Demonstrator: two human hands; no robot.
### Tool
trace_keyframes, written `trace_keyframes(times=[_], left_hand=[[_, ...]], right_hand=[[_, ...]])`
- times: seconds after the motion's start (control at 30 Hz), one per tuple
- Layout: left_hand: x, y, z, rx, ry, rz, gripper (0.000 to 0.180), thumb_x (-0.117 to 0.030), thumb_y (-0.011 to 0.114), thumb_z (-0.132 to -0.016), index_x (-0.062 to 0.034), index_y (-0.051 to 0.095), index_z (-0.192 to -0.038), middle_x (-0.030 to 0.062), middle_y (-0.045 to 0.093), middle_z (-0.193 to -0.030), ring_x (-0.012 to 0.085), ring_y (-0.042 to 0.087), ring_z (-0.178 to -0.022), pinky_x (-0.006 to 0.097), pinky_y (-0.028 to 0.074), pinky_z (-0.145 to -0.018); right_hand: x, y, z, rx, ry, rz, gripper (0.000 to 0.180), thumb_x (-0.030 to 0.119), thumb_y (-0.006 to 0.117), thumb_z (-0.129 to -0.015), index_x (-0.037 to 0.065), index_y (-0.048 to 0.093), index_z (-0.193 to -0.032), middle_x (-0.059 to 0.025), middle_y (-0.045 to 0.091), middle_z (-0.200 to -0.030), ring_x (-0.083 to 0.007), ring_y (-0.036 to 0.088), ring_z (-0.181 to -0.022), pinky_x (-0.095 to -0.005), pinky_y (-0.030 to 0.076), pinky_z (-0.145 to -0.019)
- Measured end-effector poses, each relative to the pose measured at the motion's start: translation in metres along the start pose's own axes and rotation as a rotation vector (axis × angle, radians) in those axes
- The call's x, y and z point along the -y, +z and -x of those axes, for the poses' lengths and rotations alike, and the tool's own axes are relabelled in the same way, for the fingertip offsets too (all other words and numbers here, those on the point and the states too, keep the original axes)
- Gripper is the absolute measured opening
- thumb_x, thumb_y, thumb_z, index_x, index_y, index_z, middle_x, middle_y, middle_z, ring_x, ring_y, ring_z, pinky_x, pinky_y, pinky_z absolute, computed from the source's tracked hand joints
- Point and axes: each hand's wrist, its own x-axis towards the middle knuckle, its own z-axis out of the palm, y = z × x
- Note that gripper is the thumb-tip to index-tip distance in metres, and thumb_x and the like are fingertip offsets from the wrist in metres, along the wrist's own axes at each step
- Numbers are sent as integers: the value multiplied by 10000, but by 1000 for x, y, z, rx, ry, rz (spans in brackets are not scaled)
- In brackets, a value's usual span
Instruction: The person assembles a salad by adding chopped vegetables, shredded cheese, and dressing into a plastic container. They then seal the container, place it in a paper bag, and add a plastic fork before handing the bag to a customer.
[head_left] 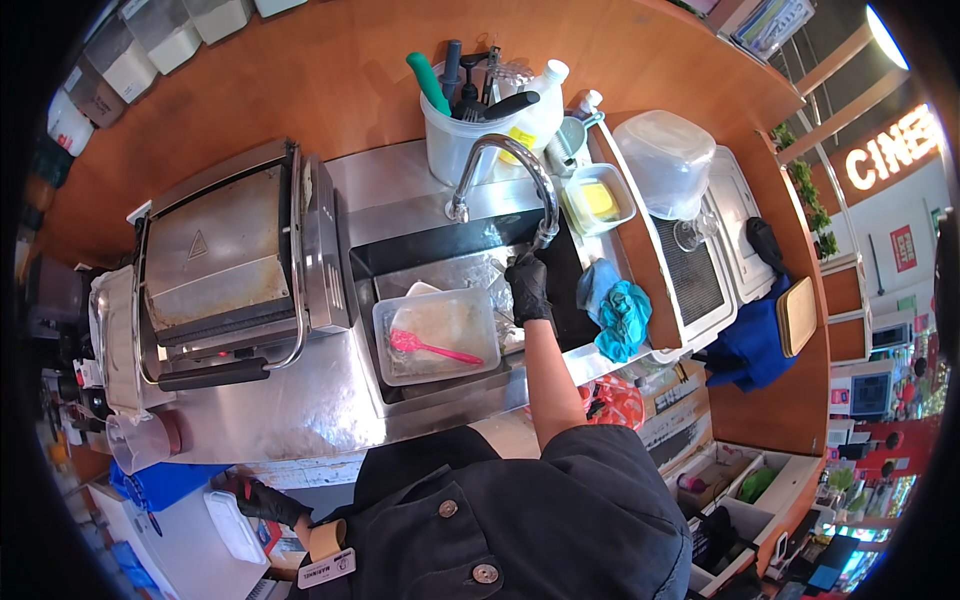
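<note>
My right hand [530, 288], in a black glove, reaches into the sink [566, 345] just below the spout of the chrome tap [545, 185]. Its fingers curl away from view, beside glinting wet or clear material; what they grip is hidden. Left of it, a translucent plastic tub [437, 362] sits in the sink with a pink spatula [435, 347] lying in it. At the lower left, my left hand [275, 502], also black-gloved, is low beside a white plastic lid-like piece [235, 525]. The left fingers are too unclear to show whether they hold it.
A contact grill [215, 250] stands left of the sink. Behind the tap, a white bucket [455, 140] holds utensils and a bottle. To the right are a small tub with a yellow sponge [600, 200], teal cloths [622, 310] and an upturned clear container [665, 160].
</note>
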Motion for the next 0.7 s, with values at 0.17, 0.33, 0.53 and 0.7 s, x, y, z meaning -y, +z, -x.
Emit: trace_keyframes(times=[0.17, 0.33, 0.53, 0.7], left_hand=[[23, -1, -5, 79, 81, -50, 532, -73, 451, -957, -74, 263, -1454, 108, 334, -1464, 239, 426, -1274, 364, 347, -1074], [22, 0, -7, 71, 143, -169, 461, -18, 501, -915, -23, 412, -1368, 140, 421, -1397, 246, 494, -1180, 375, 410, -1016], [-2, 3, -7, -29, -56, -315, 245, -34, 592, -855, 25, 612, -1092, 154, 592, -1099, 269, 572, -966, 369, 476, -864], [-20, -6, -17, -83, 305, -744, 198, -29, 619, -829, 11, 578, -1019, 170, 468, -1062, 293, 494, -982, 404, 422, -855]], right_hand=[[-6, 3, -16, 16, 110, -238, 192, 154, 573, -861, 58, 531, -700, -11, 518, -615, -108, 472, -530, -292, 363, -473], [19, -9, -14, 219, 232, -446, 220, 171, 576, -890, 68, 568, -695, -13, 559, -602, -120, 537, -527, -282, 401, -468], [83, -46, -4, 34, -314, 366, 182, 185, 589, -862, 44, 659, -773, -158, 606, -595, -314, 566, -492, -404, 435, -476], [195, -151, 14, 218, -391, 338, 346, 4, 617, -803, 53, 644, -1145, -124, 676, -1052, -179, 613, -983, -320, 462, -868]])
